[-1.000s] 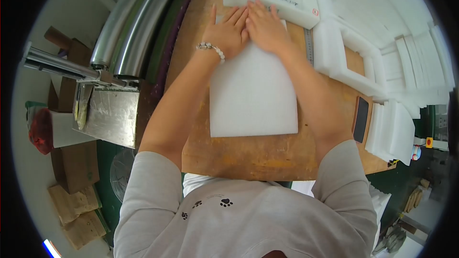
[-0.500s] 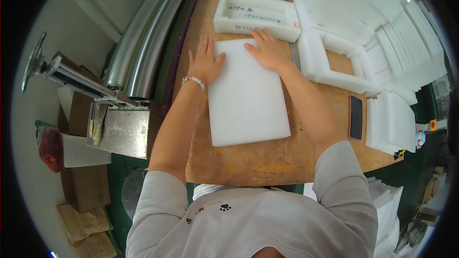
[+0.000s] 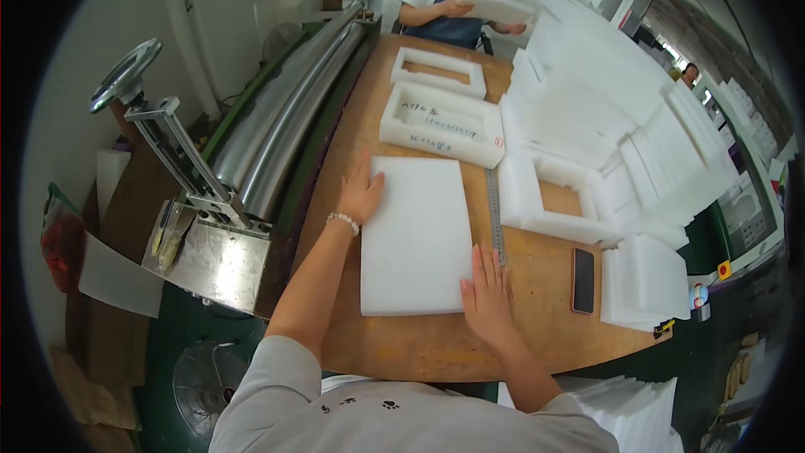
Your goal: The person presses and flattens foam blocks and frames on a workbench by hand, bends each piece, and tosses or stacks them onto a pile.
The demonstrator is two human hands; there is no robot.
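Note:
A white rectangular stack of foam sheets lies flat on the wooden table. Against its upper left edge rests my left hand, fingers stretched out, a beaded bracelet on the wrist. My right hand is at the lower right edge of the foam, fingers extended and pointing away from me. Neither hand grips anything. A steel ruler lies just right of the foam, its near end close to my right fingertips. Beyond the foam sits a white foam frame with handwriting on it.
Metal rollers with a handwheel run along the left. Tall stacked foam and a foam frame fill the right side, with a phone nearer me. A co-worker holds a white sheet at the far end.
My right hand has moved from the foam's top right corner down to its lower right edge. My left hand stays at the left edge. The view has tilted up, bringing a co-worker into sight.

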